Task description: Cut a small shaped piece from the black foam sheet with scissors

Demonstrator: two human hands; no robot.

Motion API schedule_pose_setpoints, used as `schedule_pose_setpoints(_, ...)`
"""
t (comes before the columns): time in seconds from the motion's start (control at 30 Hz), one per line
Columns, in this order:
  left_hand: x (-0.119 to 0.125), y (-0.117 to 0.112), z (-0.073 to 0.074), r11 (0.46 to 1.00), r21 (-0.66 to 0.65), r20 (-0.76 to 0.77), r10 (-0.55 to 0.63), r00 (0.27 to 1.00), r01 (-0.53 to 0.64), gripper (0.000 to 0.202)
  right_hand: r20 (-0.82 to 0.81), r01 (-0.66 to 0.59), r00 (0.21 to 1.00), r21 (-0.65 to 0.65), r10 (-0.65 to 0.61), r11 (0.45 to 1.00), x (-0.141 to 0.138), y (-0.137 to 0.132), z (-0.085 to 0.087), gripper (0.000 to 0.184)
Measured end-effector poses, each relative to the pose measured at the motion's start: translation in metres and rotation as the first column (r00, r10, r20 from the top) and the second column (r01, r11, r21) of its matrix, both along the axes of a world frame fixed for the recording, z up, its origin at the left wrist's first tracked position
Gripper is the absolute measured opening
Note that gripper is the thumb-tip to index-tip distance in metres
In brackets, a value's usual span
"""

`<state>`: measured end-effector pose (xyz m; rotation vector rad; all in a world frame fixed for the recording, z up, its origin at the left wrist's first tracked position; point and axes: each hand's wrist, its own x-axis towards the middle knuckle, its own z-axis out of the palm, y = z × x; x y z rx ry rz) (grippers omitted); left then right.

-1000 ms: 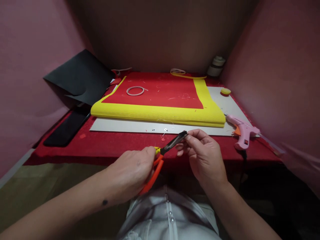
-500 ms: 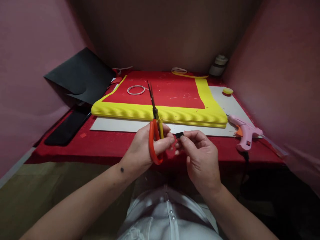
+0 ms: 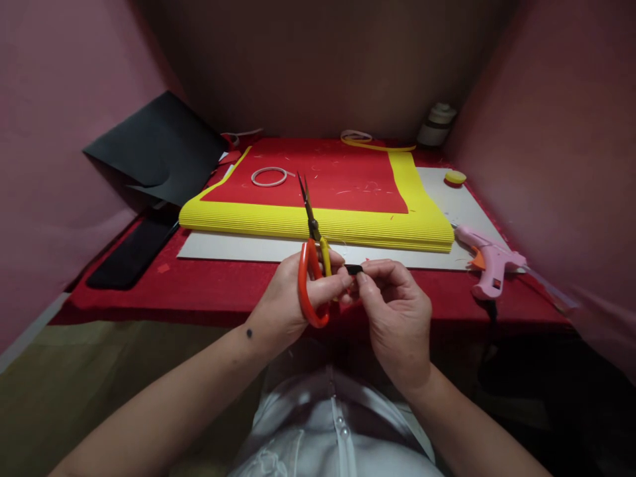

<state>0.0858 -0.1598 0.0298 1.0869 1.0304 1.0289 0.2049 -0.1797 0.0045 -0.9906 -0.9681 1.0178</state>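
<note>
Scissors (image 3: 313,228) with one orange and one yellow handle hang on my left hand (image 3: 283,295), the thumb through the orange loop and the blades pointing up and away, slightly apart. A small black piece (image 3: 354,269), perhaps paper or foam, spans the gap between my two hands. The thumb and fingertips of my right hand (image 3: 400,315) pinch its right end. My left fingertips press on its other end. Beyond the hands lies a red sheet (image 3: 318,192) on a yellow corrugated sheet (image 3: 278,222).
A pink glue gun (image 3: 491,265) rests at the right on a white board (image 3: 233,246). At the left are a folded black sheet (image 3: 154,146) and a dark phone-like slab (image 3: 132,255). A coiled white strip (image 3: 269,186), yellow disc (image 3: 454,177) and jar (image 3: 436,126) sit farther back.
My left hand and the scissors have shifted slightly right, bringing the hands closer together. The black piece has turned a little and its left end now meets my left fingertips.
</note>
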Motion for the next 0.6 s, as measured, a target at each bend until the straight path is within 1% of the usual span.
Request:
schedule_pose_setpoints(0.13, 0.0016, 0.001, -0.0043, 1.0, -0.018, 0.081, 0.01, 0.997, -0.009, 0.027, -0.022, -0.013, 1.0, 0.001, 0.013, 1.0, -0.001, 0.0002, 0.0003, 0.006)
schedule_pose_setpoints(0.23, 0.0022, 0.0013, -0.0045, 1.0, -0.013, 0.103, -0.01, 0.995, 0.011, 0.025, -0.022, -0.027, 0.999, 0.006, 0.028, 1.0, -0.0015, 0.0005, -0.0007, 0.006)
schedule_pose_setpoints(0.47, 0.0036, 0.0019, -0.0016, 1.0, 0.006, 0.063, 0.013, 0.998, -0.013, 0.024, 0.011, -0.049, 0.999, -0.005, 0.049, 0.999, -0.0004, 0.0006, -0.0029, 0.005)
schedule_pose_setpoints(0.6, 0.0022, 0.0021, -0.0017, 1.0, 0.025, 0.026, 0.016, 1.0, -0.017, 0.021, 0.043, -0.098, 0.994, -0.045, 0.1, 0.994, 0.0025, 0.0011, -0.0033, 0.005)
